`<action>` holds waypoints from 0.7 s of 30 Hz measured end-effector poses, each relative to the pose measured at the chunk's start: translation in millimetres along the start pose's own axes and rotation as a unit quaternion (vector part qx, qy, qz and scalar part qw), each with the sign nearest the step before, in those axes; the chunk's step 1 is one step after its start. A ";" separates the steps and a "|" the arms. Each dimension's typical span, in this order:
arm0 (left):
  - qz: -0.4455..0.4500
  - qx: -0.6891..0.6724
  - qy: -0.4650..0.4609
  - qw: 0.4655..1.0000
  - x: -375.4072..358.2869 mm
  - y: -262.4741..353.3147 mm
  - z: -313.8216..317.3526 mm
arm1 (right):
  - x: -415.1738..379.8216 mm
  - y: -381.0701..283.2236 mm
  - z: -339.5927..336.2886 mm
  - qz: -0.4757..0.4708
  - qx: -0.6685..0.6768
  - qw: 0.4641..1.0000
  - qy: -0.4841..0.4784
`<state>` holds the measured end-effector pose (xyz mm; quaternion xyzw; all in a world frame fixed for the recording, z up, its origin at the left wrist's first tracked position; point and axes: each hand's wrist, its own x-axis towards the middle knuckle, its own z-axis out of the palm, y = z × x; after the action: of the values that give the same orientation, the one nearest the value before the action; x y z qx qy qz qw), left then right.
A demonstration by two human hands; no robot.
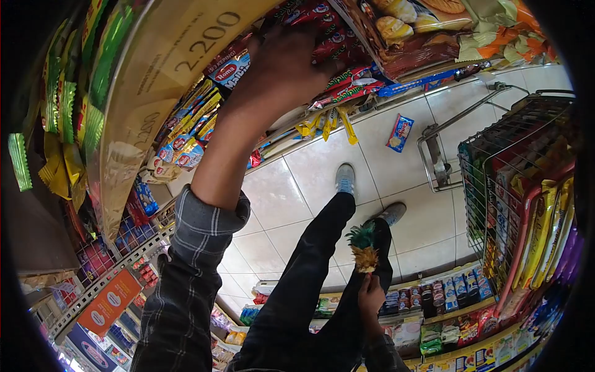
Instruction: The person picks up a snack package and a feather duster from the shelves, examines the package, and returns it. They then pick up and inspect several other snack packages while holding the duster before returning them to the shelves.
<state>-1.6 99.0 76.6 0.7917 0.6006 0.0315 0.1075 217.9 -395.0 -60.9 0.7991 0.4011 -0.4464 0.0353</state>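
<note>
My left hand (282, 71) reaches into the shelf, resting over dark red snack packets (319, 22). Its fingers look spread, with the tips partly hidden in shadow. Beside the wrist lies a blue and red Roma Malkist packet (230, 69). Low on the right, the fingers of my right hand (372, 297) close round the handle of a small feather duster (364, 248). The duster has green and brown feathers and hangs in front of my leg.
A blue packet (400, 132) lies on the tiled floor (279, 186). To the right stands a wire basket (480, 186) filled with snack packs. A price label strip (155, 80) crosses the upper left. Stocked shelves (446, 297) run behind me.
</note>
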 end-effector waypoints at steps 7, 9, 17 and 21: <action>0.046 -0.021 0.048 0.998 5.0 -16.3 -2.3 | 1.5 2.8 -0.3 0.001 -0.008 1.000 0.004; 0.063 0.006 0.087 0.994 2.2 -15.5 -3.0 | 2.4 1.4 -1.1 -0.011 -0.008 1.000 0.010; 0.025 -0.111 0.084 0.990 -4.4 0.0 0.1 | 4.6 1.5 -2.6 0.008 -0.009 1.000 -0.008; 0.040 -0.119 0.115 0.985 -5.1 0.2 3.4 | 4.4 1.3 -2.9 0.006 -0.004 1.000 -0.012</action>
<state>-2.2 93.7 73.7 0.7878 0.5687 0.1978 0.1296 222.0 -392.1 -62.8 0.7959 0.3978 -0.4540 0.0461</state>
